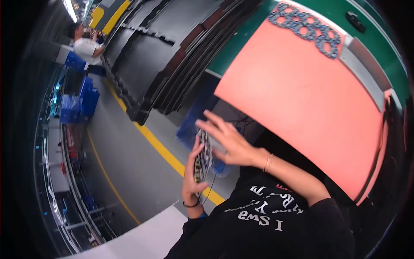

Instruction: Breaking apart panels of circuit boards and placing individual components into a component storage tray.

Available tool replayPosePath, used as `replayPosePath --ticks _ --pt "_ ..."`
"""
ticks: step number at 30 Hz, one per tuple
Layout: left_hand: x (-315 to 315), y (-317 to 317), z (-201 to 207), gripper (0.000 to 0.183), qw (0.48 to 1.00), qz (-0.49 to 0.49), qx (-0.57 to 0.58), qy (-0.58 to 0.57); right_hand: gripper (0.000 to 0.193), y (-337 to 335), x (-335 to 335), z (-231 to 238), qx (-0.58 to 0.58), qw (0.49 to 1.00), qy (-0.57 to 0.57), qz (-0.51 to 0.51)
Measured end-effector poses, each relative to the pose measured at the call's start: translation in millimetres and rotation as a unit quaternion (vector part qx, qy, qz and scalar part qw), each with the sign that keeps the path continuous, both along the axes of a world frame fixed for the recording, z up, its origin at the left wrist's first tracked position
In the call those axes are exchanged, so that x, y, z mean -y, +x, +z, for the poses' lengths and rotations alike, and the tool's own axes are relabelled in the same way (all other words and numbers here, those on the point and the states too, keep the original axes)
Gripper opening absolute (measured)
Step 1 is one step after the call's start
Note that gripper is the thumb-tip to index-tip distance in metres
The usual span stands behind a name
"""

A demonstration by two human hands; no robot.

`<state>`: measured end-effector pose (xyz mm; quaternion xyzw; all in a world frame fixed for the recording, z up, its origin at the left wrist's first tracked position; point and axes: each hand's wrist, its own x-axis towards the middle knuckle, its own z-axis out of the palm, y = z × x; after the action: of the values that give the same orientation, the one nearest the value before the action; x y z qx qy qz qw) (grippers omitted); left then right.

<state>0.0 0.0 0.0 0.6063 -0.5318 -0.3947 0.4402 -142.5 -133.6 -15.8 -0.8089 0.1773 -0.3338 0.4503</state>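
The left hand point(192, 177) has its grip closed around a patterned black-and-white piece point(203, 157), held in the air left of the tabletop point(297, 103); the right hand point(230, 144) spreads wide beside it, contact unclear. The piece stands nearly edge-on, its long axis running from the left palm out toward the fingertips. Speckled looped pieces point(304, 28) lie along the pink tabletop's far edge. Beyond are stacked black trays point(142, 60), a grey floor point(125, 151) with yellow lines, blue bins point(88, 100) and a person in white point(86, 48).
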Motion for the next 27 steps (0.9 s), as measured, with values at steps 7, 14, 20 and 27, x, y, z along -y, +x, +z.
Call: replayPosePath --ticks 7,14,20,27 --pt "6.5 -29.5 56.8 0.099 0.931 -0.225 -0.283 0.055 0.029 -79.4 -20.3 92.5 0.061 0.983 -0.154 -0.081" --pt "124.7 -121.7 124.8 0.115 0.850 -0.342 -0.392 0.080 0.026 -201.1 -7.3 162.5 0.094 0.952 -0.036 -0.290" --pt "279.9 -187.3 137.0 0.067 0.773 -0.435 -0.455 -0.077 0.022 -294.7 60.5 170.2 0.317 0.813 0.013 -0.488" --pt "334.7 -297.2 122.6 0.014 0.894 -0.268 -0.287 -0.215 0.018 -359.5 100.8 166.9 0.236 0.810 -0.022 -0.536"
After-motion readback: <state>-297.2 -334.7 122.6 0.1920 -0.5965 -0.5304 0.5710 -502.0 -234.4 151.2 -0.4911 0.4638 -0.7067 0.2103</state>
